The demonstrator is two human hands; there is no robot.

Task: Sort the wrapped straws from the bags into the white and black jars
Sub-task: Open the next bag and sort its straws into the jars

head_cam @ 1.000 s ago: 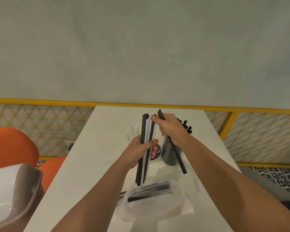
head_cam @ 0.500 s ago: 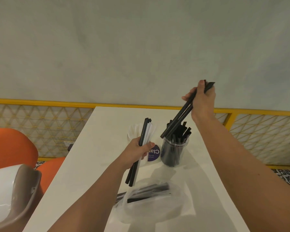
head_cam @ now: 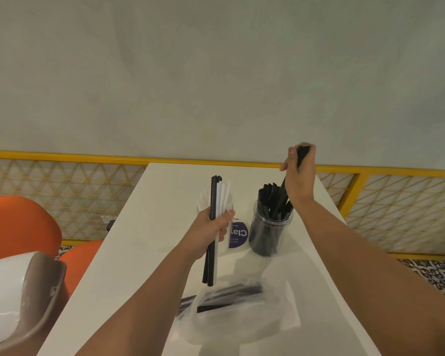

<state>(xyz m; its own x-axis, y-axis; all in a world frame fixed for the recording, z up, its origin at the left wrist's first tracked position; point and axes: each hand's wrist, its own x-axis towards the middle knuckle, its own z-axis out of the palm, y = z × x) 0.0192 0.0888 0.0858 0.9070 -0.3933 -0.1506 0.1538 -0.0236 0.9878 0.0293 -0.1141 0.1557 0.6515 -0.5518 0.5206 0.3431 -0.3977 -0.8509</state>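
Right now my right hand [head_cam: 299, 176] is closed around a black straw [head_cam: 283, 194], its lower end angled down among the straws already standing in the black jar [head_cam: 270, 227]. My left hand [head_cam: 212, 229] is clamped around a mixed bundle [head_cam: 214, 201] of black and white wrapped straws, held upright just in front of the white jar [head_cam: 203, 201], which it mostly hides. I judge the main risk to be the straw catching on the crowded ones and tipping the jar, or springing out onto the table [head_cam: 144, 240]. A loosened left grip could drop straws onto the plastic bag [head_cam: 242, 314] below, which holds more black ones.
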